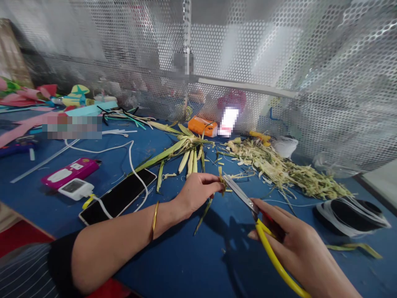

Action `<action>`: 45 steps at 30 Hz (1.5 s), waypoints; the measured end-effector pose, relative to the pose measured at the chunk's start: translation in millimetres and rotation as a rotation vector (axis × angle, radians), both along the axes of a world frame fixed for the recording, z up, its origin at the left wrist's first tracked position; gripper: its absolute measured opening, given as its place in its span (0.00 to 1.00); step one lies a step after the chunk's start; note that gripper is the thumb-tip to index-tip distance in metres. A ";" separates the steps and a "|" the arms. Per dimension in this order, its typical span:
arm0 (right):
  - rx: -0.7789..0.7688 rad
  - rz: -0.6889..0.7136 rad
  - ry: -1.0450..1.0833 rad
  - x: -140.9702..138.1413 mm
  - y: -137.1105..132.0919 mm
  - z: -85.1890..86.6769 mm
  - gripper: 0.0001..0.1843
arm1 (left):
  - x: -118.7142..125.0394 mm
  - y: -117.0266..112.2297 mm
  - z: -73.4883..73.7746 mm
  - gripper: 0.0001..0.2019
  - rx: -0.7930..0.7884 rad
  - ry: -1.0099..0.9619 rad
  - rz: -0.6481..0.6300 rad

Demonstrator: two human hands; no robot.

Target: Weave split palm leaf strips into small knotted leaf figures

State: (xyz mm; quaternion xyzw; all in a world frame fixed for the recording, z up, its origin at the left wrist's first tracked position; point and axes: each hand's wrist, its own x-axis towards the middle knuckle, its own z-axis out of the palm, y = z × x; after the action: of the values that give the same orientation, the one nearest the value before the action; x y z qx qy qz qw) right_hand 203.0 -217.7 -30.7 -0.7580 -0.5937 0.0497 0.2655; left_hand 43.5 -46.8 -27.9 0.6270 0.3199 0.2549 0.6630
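Observation:
My left hand, with a gold bangle on the wrist, pinches a narrow strip of green leaf. The strip stands up past the fingertips, and another thin piece hangs below the hand. In my right hand is a pair of scissors with yellow and red handles. Its blades point up and left, their tips close to the strip; whether they touch it I cannot tell. Just beyond my left hand lie long green and pale leaf strips. A long heap of shredded leaf pieces stretches to the right.
A black phone, a white cable and a magenta device lie at left. An orange pack and a lit screen stand by the perforated metal wall. A spool of white line sits at right.

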 end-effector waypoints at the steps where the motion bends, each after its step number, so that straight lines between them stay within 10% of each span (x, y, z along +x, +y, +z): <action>1: 0.001 0.009 -0.016 -0.1 -0.2 0.2 0.31 | -0.2 -0.4 -0.1 0.07 0.026 0.007 -0.013; 45: -0.060 0.028 -0.018 2.3 -3.3 -7.9 0.30 | -1.6 -0.2 0.3 0.11 0.125 0.088 -0.118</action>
State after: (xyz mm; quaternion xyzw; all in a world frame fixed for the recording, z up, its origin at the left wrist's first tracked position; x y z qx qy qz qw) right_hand 205.3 -221.0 -38.6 -0.7576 -0.6049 0.0642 0.2367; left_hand 41.9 -47.0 -27.6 0.6956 0.2946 0.2070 0.6217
